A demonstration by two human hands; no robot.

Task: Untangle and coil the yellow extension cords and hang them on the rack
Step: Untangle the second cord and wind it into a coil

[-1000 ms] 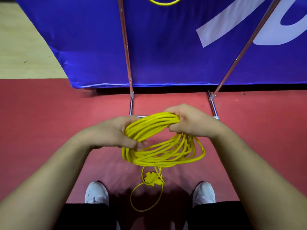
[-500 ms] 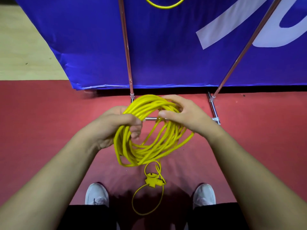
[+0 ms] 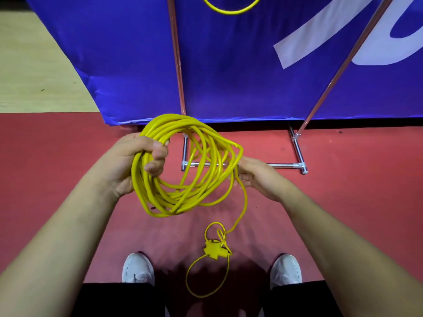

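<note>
Moved since half a second ago: right hand (image 3: 258, 179) off the top of the bundle, now lower at its right edge; left hand (image 3: 128, 161) raised, loops hanging wider

Item: yellow extension cord (image 3: 160, 197), loose coil of many turns, held in the air over the red floor (image 3: 68, 156), just before the rack (image 3: 283, 165); one tail drops to a socket block (image 3: 215, 250) lying knotted on the floor between the shoes (image 3: 137, 268)

Left fingers (image 3: 158, 156): curled tight round the upper left of the bundle

Right fingers: reach the coil's right edge where the tail leaves; pinching or merely touching, cannot tell

Handling, as judged: light, limp yet springy, smooth jacket, turns apt to slip and splay; best gripped across all turns at the top, tail fed in last

Also present: second yellow loop (image 3: 231, 10) hanging above, against a blue banner (image 3: 229, 76)
</note>
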